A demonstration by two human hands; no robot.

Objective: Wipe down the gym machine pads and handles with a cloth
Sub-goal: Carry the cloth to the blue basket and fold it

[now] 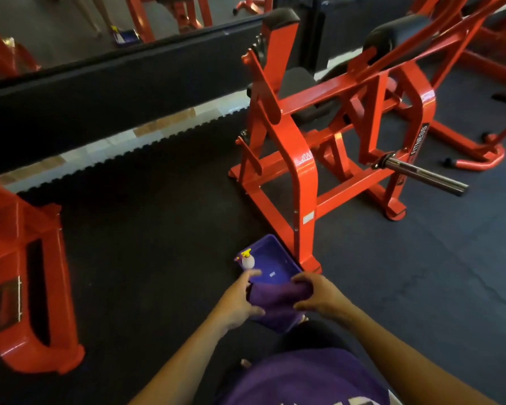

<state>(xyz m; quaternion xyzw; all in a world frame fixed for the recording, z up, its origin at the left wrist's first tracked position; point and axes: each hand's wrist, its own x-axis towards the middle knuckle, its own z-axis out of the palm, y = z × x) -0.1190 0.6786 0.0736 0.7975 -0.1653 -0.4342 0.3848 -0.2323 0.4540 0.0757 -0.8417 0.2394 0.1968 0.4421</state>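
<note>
At lower centre, the purple cloth [278, 296] is being gripped by curled right hand [316, 296] fingers while the left hand [240, 302], fingers spread, is steadying it; bunching is best avoided.

So the floor [158, 258] is dark rubber matting, with a paler tiled strip running along the toothed edge of the mat by the mirrored wall. A red plate-loaded machine [301, 159] stands right on the mat, its feet flat on the rubber. A purple plastic tray [278, 264] sits on the mat, touching or just beside the machine's near foot. Another red frame [35, 287] stands at the left, and more red frames at the far right, too blurry to make out properly.
</note>
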